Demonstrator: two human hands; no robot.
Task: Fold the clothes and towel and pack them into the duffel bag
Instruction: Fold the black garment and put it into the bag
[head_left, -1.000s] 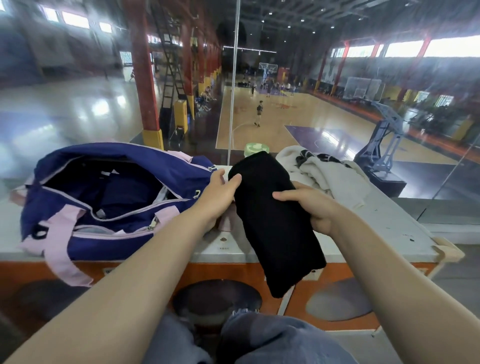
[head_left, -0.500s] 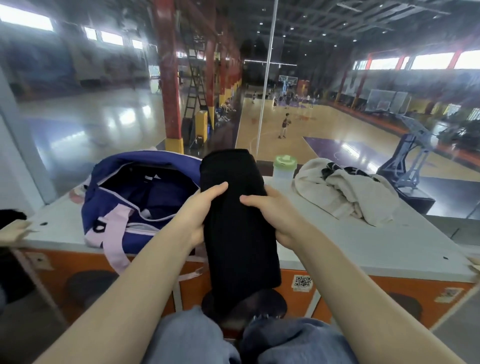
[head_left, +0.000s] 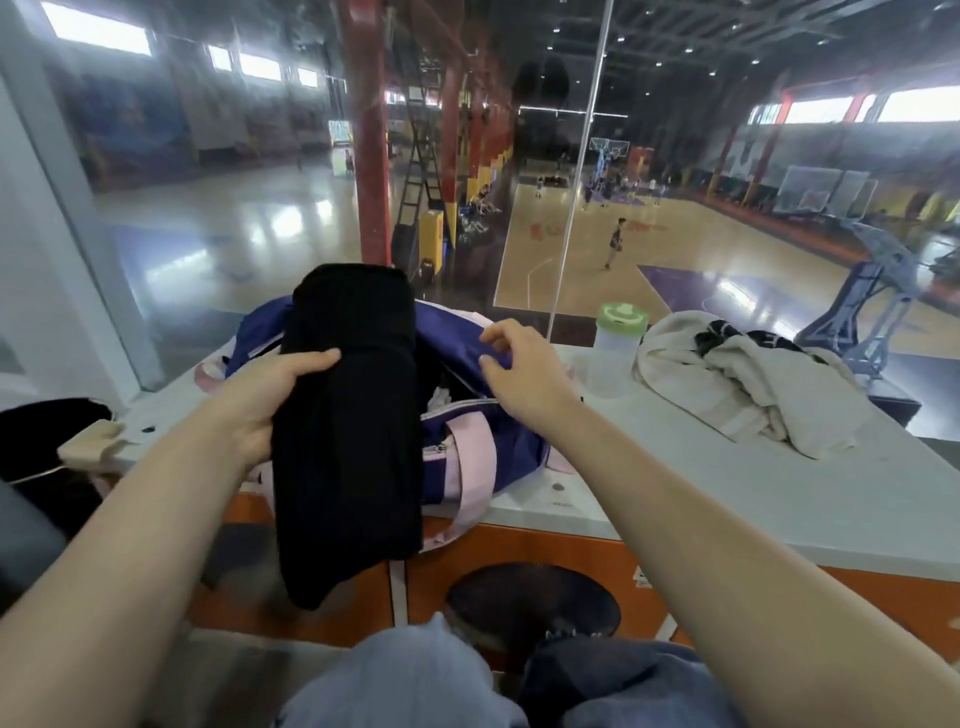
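Observation:
A folded black garment hangs upright in front of the navy duffel bag with pink straps. My left hand grips the garment at its left edge, thumb across the front. My right hand pinches the bag's blue rim on the right side of the open zip. The bag lies on the white counter, and the garment hides much of its opening. A crumpled cream cloth with black print lies on the counter to the right.
A clear bottle with a green lid stands between the bag and the cream cloth. A glass wall rises right behind the counter. A dark item sits at the far left. My knees are below the counter's orange front.
The black garment has moved left, from the counter's middle to in front of the bag. My right hand has let go of it and taken the bag's rim.

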